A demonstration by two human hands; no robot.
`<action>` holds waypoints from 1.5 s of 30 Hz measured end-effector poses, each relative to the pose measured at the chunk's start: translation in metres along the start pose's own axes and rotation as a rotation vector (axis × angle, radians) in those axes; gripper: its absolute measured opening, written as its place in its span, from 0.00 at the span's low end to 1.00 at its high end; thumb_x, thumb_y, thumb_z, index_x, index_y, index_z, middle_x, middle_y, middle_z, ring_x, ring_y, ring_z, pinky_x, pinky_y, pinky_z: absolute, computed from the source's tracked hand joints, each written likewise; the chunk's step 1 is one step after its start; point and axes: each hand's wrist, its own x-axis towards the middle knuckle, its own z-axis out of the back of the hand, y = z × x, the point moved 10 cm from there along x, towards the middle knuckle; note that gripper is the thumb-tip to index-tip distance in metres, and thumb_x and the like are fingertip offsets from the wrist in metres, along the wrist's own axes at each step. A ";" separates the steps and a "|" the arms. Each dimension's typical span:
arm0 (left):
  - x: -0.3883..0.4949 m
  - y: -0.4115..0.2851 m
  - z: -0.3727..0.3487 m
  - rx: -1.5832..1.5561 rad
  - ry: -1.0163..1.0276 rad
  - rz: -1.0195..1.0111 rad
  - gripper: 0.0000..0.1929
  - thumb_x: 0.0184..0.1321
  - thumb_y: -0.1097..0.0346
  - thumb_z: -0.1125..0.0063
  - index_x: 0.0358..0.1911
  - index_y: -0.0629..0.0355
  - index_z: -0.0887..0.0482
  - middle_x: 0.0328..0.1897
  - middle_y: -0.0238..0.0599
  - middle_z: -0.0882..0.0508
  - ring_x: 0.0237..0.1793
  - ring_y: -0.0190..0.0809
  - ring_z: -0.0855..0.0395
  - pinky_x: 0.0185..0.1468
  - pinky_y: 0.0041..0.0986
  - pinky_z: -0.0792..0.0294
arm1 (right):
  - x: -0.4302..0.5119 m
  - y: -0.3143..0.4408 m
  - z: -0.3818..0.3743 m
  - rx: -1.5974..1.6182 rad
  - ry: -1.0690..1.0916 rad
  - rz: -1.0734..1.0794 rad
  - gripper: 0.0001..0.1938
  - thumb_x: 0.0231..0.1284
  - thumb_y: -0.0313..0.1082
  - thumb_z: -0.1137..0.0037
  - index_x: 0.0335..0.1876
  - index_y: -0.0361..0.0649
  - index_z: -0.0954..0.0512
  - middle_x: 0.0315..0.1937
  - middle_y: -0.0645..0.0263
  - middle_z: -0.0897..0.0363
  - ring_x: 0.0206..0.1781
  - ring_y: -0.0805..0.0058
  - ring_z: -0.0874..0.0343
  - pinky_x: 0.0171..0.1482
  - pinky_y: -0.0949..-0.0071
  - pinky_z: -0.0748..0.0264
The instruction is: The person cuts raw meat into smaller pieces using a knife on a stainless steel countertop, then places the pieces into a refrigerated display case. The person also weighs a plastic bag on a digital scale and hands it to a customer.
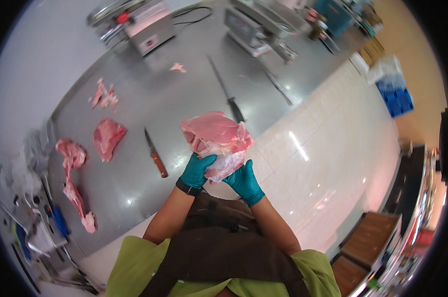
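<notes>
A large piece of raw pink meat (220, 135) with whitish membrane on its lower part is held up in front of my apron. My left hand (196, 171), in a teal glove, grips its near left edge with the thumb on top. At the lower right, my right hand (246, 184) supports it, thumb raised, fingers partly hidden under the meat. A wooden-handled knife (156, 156) lies on the metal table (142, 200) to the left. Beyond the meat lies a long black-handled knife (225, 89), its handle end partly covered.
Left on the table are a meat chunk (108, 138), a long bone with meat (74, 182) and trimmings (104, 95). A sharpening-steel-like tool (279, 88) rests near the table's right edge. Two metal machines (151, 31) (246, 31) stand at the back. Tiled floor (302, 159) lies right.
</notes>
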 end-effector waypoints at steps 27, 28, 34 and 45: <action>-0.113 0.543 -0.725 0.818 1.701 -0.216 0.19 0.63 0.72 0.39 0.59 0.57 0.20 0.70 0.46 0.27 0.67 0.50 0.27 0.71 0.41 0.38 | -0.686 0.403 0.334 -0.062 -0.556 1.178 0.34 0.74 0.55 0.57 0.77 0.43 0.44 0.73 0.58 0.38 0.73 0.64 0.36 0.75 0.62 0.38; -0.102 0.581 -0.739 0.668 1.688 0.019 0.31 0.61 0.68 0.34 0.68 0.57 0.29 0.77 0.45 0.35 0.75 0.48 0.36 0.76 0.41 0.44 | -0.710 0.418 0.348 -0.008 -0.546 1.208 0.33 0.74 0.54 0.57 0.77 0.43 0.44 0.73 0.58 0.38 0.73 0.64 0.36 0.75 0.62 0.38; -0.071 0.761 -0.834 0.412 1.670 0.681 0.48 0.56 0.64 0.29 0.78 0.54 0.48 0.82 0.42 0.44 0.80 0.45 0.47 0.76 0.38 0.42 | -0.852 0.508 0.425 0.109 -0.652 1.363 0.30 0.75 0.49 0.55 0.76 0.43 0.43 0.73 0.59 0.37 0.73 0.65 0.35 0.74 0.63 0.38; -0.058 1.070 -0.998 0.571 1.381 1.394 0.32 0.68 0.48 0.43 0.70 0.58 0.34 0.62 0.40 0.21 0.57 0.42 0.20 0.54 0.40 0.22 | -1.049 0.692 0.548 0.096 -0.658 1.564 0.27 0.75 0.38 0.52 0.75 0.43 0.41 0.72 0.61 0.36 0.72 0.67 0.35 0.74 0.65 0.37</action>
